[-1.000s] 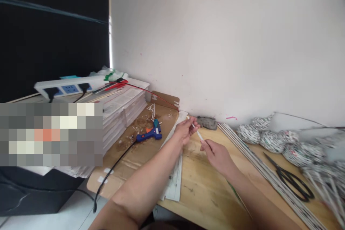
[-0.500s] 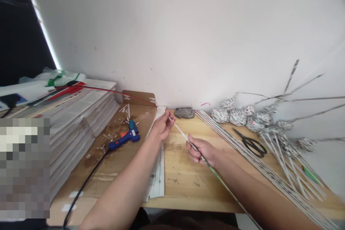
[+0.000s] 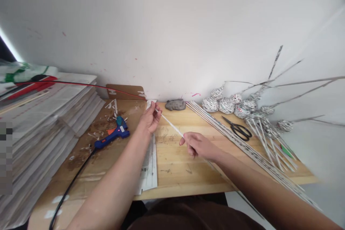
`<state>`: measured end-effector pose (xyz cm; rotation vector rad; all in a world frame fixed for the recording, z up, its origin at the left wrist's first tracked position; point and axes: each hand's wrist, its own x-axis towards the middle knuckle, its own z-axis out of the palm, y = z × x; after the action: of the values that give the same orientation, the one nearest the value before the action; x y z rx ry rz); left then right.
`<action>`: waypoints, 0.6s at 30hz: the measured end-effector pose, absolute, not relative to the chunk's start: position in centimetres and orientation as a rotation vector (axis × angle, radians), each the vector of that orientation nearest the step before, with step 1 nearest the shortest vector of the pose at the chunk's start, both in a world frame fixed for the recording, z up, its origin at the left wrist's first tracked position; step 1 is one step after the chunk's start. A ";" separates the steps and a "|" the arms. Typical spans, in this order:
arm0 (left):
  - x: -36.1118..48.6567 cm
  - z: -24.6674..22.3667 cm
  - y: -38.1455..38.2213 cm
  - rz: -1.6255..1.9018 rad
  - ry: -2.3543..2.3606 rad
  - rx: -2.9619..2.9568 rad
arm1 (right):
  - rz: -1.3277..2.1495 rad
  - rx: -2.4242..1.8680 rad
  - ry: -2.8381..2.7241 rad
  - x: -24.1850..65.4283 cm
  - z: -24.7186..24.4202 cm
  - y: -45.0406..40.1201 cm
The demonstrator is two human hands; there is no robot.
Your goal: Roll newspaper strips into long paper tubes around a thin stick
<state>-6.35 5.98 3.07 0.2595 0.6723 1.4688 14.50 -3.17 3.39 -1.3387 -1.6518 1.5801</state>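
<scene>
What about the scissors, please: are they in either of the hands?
No, the scissors lie on the table beside the long sticks.

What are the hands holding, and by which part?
A thin stick. The left hand pinches its far end; the right hand holds it partway along.

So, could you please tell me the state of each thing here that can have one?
Thin white paper rod: held straight, slanting
Left hand: pinching it near its far end
Right hand: closed around it, nearer the body
Blue plastic glue gun: lying down, small red light showing
Black metal scissors: lying flat, blades looking closed
Brown cardboard sheet: stained
Long printed paper rods: side by side
Tall printed paper stack: edges uneven
</scene>
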 end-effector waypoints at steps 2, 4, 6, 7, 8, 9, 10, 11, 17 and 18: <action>-6.4 3.0 6.0 1.470 0.683 0.269 | 1.295 -1.377 -1.835 14.8 3.5 -3.5; -6.4 2.9 6.0 1.458 0.675 0.277 | 1.342 -1.395 -1.847 15.0 3.4 -3.6; -6.4 3.0 5.9 1.448 0.666 0.268 | 1.591 -1.388 -1.733 15.2 3.4 -3.7; -6.4 3.0 5.9 1.447 0.668 0.260 | 1.680 -1.379 -1.688 15.4 3.4 -3.7; -6.4 3.0 5.9 1.453 0.672 0.252 | 1.693 -1.382 -1.690 15.6 3.5 -3.8; -6.5 3.0 6.0 1.465 0.680 0.247 | 1.615 -1.401 -1.755 15.9 3.5 -3.9; -6.5 3.0 6.0 1.481 0.690 0.244 | 1.456 -1.437 -1.868 16.1 3.5 -4.1; -6.5 3.0 6.1 1.499 0.701 0.241 | 1.244 -1.477 -1.999 16.5 3.5 -4.3; -6.5 2.5 6.5 1.516 0.718 0.261 | 1.034 -1.554 -2.104 17.5 2.9 -5.1; -6.5 2.5 6.5 1.512 0.713 0.261 | 1.225 -1.528 -2.007 17.5 2.9 -5.1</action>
<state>-6.49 6.47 2.48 0.2610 0.7127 1.5120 17.52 -5.13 2.92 -1.5276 -2.0072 1.2247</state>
